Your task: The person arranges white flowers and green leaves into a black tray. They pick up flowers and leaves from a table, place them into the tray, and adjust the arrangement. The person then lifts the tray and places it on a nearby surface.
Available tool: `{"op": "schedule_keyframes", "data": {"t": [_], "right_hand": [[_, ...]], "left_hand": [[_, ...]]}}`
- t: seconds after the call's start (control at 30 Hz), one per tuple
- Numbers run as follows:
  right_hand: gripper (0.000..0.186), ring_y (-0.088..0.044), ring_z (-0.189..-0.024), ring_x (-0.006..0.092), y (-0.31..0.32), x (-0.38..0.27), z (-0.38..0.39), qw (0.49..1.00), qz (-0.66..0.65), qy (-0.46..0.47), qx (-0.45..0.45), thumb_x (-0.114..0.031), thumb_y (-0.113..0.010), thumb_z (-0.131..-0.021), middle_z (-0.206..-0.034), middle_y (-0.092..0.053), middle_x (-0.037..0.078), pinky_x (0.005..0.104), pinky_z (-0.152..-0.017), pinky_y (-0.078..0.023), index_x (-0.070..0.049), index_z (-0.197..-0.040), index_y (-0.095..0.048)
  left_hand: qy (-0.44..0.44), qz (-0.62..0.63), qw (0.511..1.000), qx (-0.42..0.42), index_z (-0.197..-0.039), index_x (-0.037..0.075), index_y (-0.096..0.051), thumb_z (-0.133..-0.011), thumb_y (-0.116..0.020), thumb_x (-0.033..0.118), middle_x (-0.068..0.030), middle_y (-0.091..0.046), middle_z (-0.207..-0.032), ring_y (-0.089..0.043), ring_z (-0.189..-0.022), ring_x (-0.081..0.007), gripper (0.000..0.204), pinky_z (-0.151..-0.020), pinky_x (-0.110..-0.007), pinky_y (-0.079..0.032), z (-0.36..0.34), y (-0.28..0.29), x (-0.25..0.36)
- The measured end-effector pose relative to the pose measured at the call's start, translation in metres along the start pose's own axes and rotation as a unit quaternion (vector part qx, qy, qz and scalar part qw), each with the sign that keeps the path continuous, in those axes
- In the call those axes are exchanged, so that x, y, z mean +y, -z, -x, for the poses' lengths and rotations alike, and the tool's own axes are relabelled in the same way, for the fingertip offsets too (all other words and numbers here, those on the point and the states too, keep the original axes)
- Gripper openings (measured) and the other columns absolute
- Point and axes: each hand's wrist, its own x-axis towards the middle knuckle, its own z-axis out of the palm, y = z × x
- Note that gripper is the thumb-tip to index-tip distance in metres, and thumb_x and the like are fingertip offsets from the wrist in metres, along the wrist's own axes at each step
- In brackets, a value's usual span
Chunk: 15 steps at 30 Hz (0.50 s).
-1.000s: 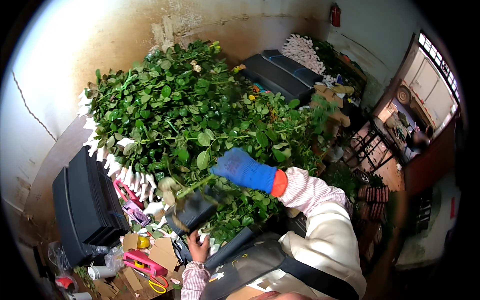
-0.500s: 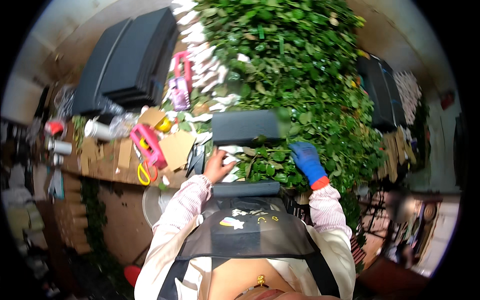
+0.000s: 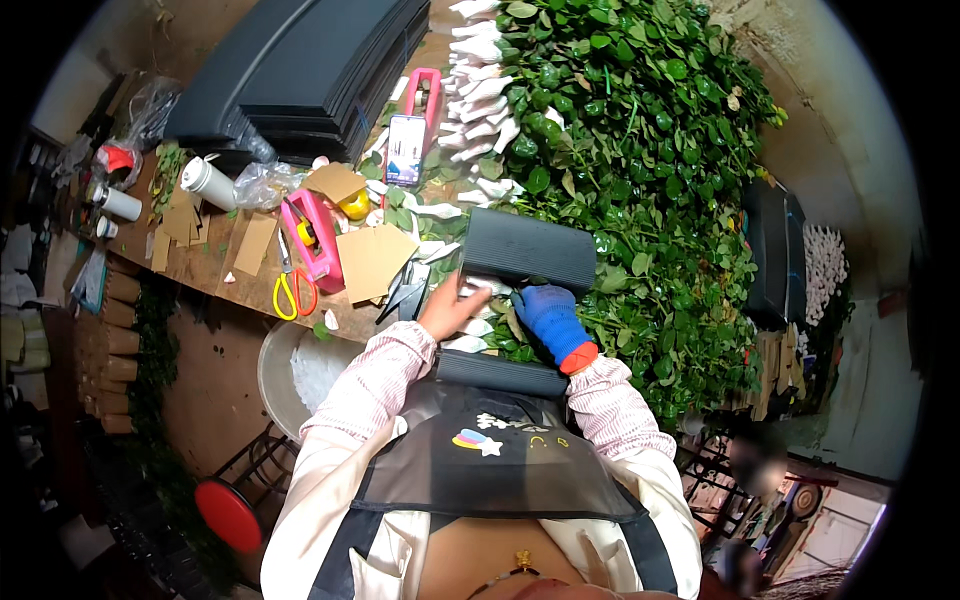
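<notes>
My bare left hand (image 3: pixel 453 309) is at the bud end of some rose stems, fingers apart beside a white-sleeved bud (image 3: pixel 481 287). My right hand (image 3: pixel 548 313), in a blue knitted glove with an orange cuff, rests on the leafy stems just right of it. Its fingertips are partly lost among the leaves, so their grip cannot be made out. A dark ribbed sheet (image 3: pixel 530 247) stands curved just beyond both hands. Its near edge (image 3: pixel 500 373) shows against my apron, with the stems between. A large pile of leafy rose stems (image 3: pixel 640 130) covers the table beyond.
Left on the wooden table lie scissors (image 3: pixel 289 290), a pink tape dispenser (image 3: pixel 312 240), cardboard pieces (image 3: pixel 376 260) and a phone (image 3: pixel 405 150). Stacked dark sheets (image 3: pixel 320 90) fill the far left. A pale bin (image 3: pixel 285 375) and red stool (image 3: pixel 228 514) stand below the table edge.
My right hand has moved left across the leaves, closer to my left hand. My left hand stays by the buds. The view has turned and shifted, so the whole table appears displaced.
</notes>
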Motion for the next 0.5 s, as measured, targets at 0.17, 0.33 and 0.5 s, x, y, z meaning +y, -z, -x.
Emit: {"op": "schedule_keyframes", "data": {"t": [0.17,0.33,0.5], "right_hand": [[0.041,-0.072,-0.076,0.0342,-0.014,0.0,0.003,0.999,0.02,0.003,0.034,-0.049,-0.059,-0.093,-0.08,-0.074,0.014,0.0484,-0.069,-0.055,-0.013,-0.084,-0.077],[0.039,-0.071,-0.076,0.033,-0.027,0.006,0.001,0.999,0.025,-0.001,0.039,-0.049,-0.061,-0.092,-0.08,-0.073,0.013,0.0476,-0.067,-0.054,-0.014,-0.082,-0.076],[0.04,-0.072,-0.081,0.0328,-0.025,0.005,0.005,0.999,-0.001,0.001,0.039,-0.05,-0.06,-0.092,-0.085,-0.074,0.013,0.0477,-0.07,-0.054,-0.014,-0.087,-0.076]], "left_hand": [[-0.087,-0.111,0.979,0.145,-0.109,0.0,-0.068,-0.101,-0.062,0.023,-0.0094,-0.071,-0.091,-0.063,-0.082,-0.0126,0.025,-0.074,-0.032,-0.051,0.002,-0.012,-0.008],[-0.028,-0.01,0.974,0.223,-0.094,-0.001,-0.069,-0.1,-0.06,0.018,-0.0129,-0.068,-0.081,-0.062,-0.075,-0.0183,0.022,-0.069,-0.035,-0.049,0.02,-0.02,0.017],[-0.144,0.143,0.887,0.414,-0.088,0.002,-0.062,-0.1,-0.056,0.008,-0.005,-0.064,-0.075,-0.056,-0.063,-0.0133,0.015,-0.06,-0.032,-0.048,0.007,0.002,0.0]]}}
